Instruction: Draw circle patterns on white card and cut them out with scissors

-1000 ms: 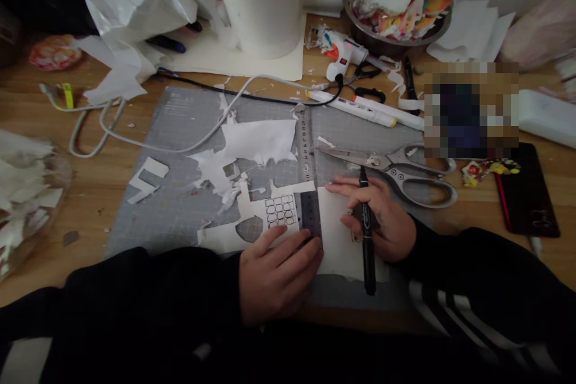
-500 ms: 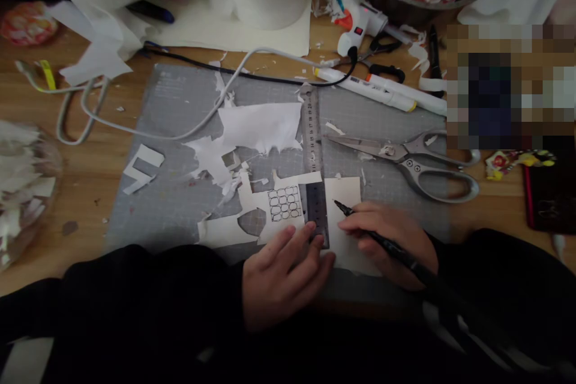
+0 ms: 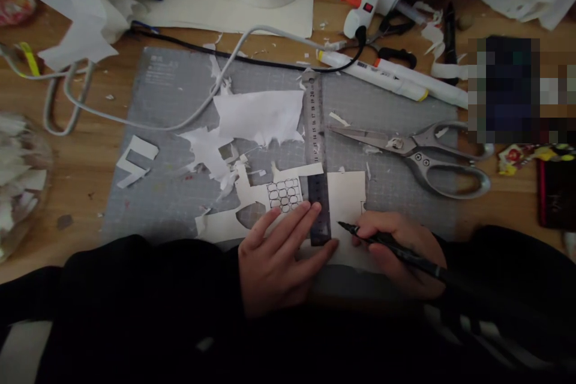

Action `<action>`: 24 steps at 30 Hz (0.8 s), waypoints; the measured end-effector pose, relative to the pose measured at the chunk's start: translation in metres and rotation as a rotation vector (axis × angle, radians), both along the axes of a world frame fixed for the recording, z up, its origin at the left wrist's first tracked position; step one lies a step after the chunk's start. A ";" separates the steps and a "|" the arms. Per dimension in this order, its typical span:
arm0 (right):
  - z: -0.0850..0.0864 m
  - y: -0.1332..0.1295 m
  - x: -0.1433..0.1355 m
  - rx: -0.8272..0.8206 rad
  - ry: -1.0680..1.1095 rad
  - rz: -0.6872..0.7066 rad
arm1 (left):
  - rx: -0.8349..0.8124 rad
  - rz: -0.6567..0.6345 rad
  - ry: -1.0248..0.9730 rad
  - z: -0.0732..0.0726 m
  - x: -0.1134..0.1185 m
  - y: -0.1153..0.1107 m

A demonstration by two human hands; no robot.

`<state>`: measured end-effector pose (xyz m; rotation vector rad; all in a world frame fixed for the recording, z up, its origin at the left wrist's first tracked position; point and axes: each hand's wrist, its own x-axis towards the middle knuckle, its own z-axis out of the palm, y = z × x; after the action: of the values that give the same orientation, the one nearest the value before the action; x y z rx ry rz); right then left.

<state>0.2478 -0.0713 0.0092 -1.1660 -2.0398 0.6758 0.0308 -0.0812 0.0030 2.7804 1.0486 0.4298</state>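
Black pen [image 3: 411,257] pinched in right hand [image 3: 416,235], tip at plain paper [image 3: 346,189]; left hand [image 3: 283,256] flat, gripping nothing, spread over patterned paper [image 3: 284,194] and ruler [image 3: 315,132], likely steadying both.

The black pen [image 3: 398,250] is uncapped and slanted, its tip pointing up and left at the card [image 3: 346,193], though contact is unclear. That card is off-white and mostly plain, notched on its right edge, and lies flat just right of the ruler [image 3: 314,138], a metal one running away lengthwise. Left of it lies the cutout [image 3: 252,194], white, holed, inked with rows of ovals, one strip crossing the ruler.
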 end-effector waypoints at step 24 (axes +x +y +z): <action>-0.023 0.011 0.001 0.134 -0.284 0.127 | -0.102 0.087 0.004 -0.003 -0.030 0.053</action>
<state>0.2486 -0.0607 -0.0133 -1.1123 -2.3736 0.4433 0.0006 -0.0284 -0.0003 2.6558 1.1618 0.3706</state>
